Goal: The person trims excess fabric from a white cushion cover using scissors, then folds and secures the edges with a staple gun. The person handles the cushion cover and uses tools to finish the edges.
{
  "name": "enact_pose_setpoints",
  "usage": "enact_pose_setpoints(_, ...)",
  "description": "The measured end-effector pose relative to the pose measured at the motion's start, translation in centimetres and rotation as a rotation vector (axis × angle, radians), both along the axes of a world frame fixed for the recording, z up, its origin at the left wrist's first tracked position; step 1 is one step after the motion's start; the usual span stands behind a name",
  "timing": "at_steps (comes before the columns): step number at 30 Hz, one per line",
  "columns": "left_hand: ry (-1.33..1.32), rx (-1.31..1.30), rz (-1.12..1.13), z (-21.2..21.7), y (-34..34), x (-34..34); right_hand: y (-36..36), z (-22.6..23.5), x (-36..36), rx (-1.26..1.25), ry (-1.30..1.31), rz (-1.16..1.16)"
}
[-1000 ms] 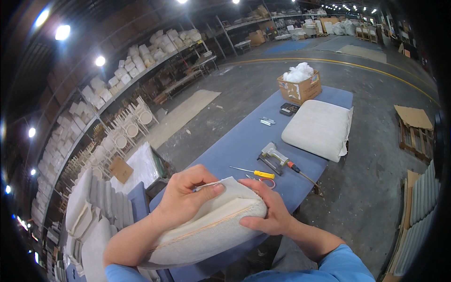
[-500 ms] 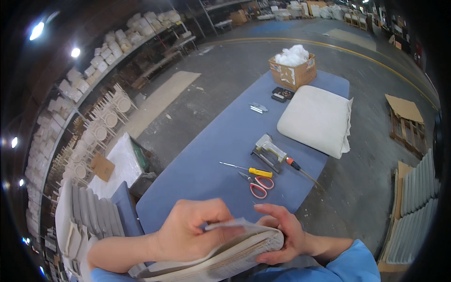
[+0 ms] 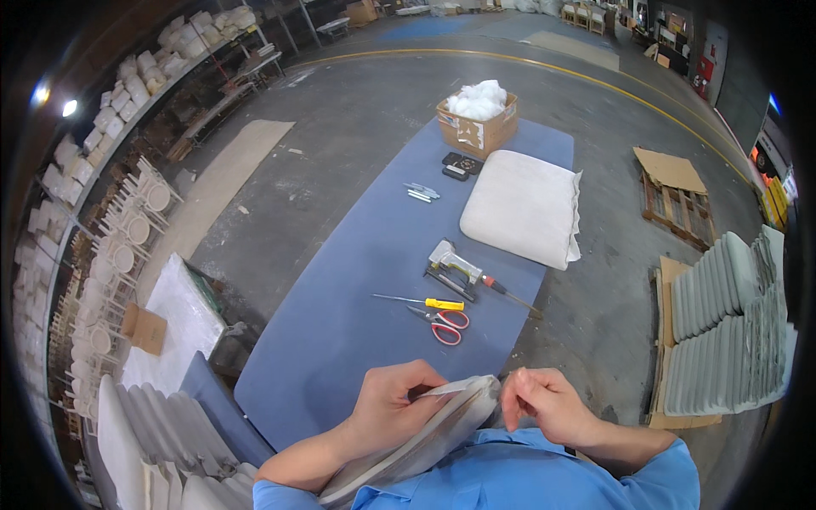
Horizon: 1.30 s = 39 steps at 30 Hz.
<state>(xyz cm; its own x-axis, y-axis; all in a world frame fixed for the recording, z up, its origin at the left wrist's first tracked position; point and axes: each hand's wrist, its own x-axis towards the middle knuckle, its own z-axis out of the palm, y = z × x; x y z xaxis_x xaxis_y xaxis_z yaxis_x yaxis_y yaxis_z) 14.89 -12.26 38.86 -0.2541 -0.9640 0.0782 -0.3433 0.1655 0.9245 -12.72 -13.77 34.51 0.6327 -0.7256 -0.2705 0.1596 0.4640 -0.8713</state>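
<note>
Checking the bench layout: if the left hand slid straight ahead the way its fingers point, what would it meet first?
The left hand points right, over the seat pad edge it holds. The right hand comes first, as far as depth can be judged.

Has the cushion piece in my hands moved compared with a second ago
Yes. The cushion panel has come nearer the body and tipped on edge, farther from the scissors on the blue table.

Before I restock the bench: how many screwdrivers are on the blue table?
2. A yellow-handled screwdriver lies above the scissors; a red-handled one lies right of the stapler. Other tools beside the stapler are too small to tell.
</note>
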Motion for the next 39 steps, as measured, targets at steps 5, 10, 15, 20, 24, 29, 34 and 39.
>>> enact_pose_setpoints(5,-0.108,-0.161,-0.116,0.9,-0.3,0.1,0.6,3.2,3.4,0.475,0.017,0.287)
enact_pose_setpoints(10,-0.276,-0.604,-0.246,0.7,0.2,-0.3,-0.7,3.8,5.2,0.623,0.007,0.27)
enact_pose_setpoints(15,-0.344,-0.786,-0.439,1.5,0.5,-1.1,-0.8,3.8,6.2,0.603,0.25,0.272)
enact_pose_setpoints(20,-0.017,-0.426,-0.604,1.7,-2.3,0.7,0.2,4.1,5.8,0.469,0.296,0.298)
enact_pose_setpoints(24,0.093,0.147,-0.383,-1.3,-7.4,-0.4,1.1,3.8,5.9,0.342,0.311,0.295)
enact_pose_setpoints(29,0.562,0.579,-0.651,-9.8,-7.1,-4.7,0.4,4.9,6.0,0.21,0.4,0.366)
enact_pose_setpoints(34,0.621,0.633,-0.715,-11.4,-6.6,-5.1,0.4,4.3,6.5,0.113,0.364,0.35)
enact_pose_setpoints(39,0.693,0.56,-0.646,-12.0,-5.9,-5.2,0.8,2.5,7.4,-0.063,0.299,0.347)
